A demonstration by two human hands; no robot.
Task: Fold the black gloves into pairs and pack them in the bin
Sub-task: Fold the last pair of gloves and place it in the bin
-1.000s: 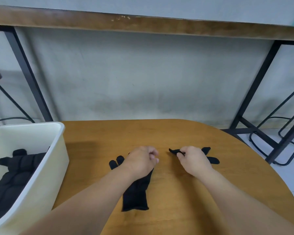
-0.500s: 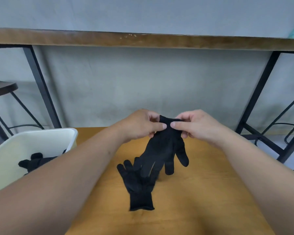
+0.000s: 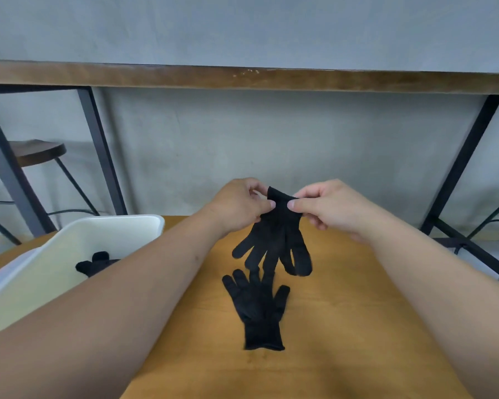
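Observation:
A black glove hangs in the air above the table, fingers pointing down. My left hand pinches the left side of its cuff and my right hand pinches the right side. Below it a second black glove lies flat on the wooden table, fingers pointing away from me, cuff toward me. The white bin stands at the left of the table; black gloves lie inside it, mostly hidden behind my left forearm.
Behind the table runs a long wooden bench top on black metal legs against a grey wall. A dark round stool stands at the far left, and more black metal legs stand at the right.
Both hands lifted one glove off the table by its cuff and now hold it hanging in the air. The view tilted upward, and the second glove stayed flat on the table.

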